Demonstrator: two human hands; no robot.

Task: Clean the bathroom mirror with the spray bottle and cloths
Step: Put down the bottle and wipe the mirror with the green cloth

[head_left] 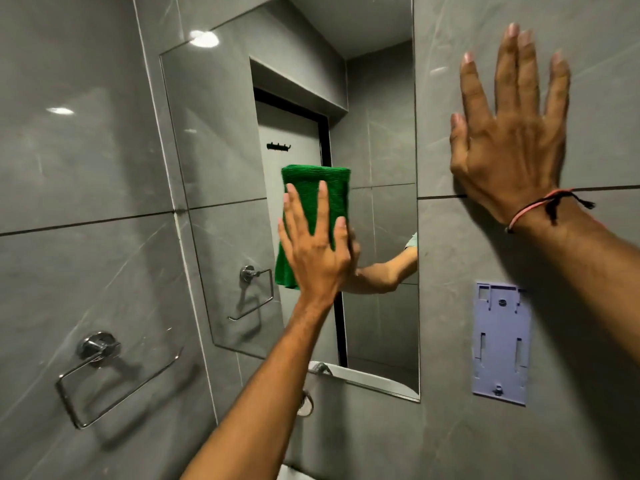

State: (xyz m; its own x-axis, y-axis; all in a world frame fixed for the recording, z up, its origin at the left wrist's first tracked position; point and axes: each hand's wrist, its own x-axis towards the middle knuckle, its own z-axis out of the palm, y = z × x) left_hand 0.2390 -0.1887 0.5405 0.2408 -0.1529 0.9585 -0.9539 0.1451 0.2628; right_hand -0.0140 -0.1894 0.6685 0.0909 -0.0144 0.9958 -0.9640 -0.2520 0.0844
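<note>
Mirror [221, 168]: it hung on the grey tiled wall [86, 168], its top edge cut off by the frame; it reflected a door, a hook rail and a ceiling light.
Green cloth [318, 188]: folded, it lay flat against the glass near the middle of the mirror, its lower part hidden behind the hand.
Left hand [317, 251]: it pressed the cloth to the mirror with the palm, fingers spread and straight, not curled round it; the thumb side was hidden and showed only as a reflection.
Right hand [512, 143]: it lay flat on the wall tile to the right of the mirror, fingers splayed wide and holding nothing; a red and black thread [540, 209] circled the wrist.
Towel ring [100, 372]: chrome, fixed on the wall left of the mirror, and seen again in the glass.
Wall bracket [502, 341]: a pale plastic plate stood below the right hand.
Tap [320, 368]: only a sliver showed under the mirror's lower edge, behind the left forearm.
Spray bottle: nowhere in view.
</note>
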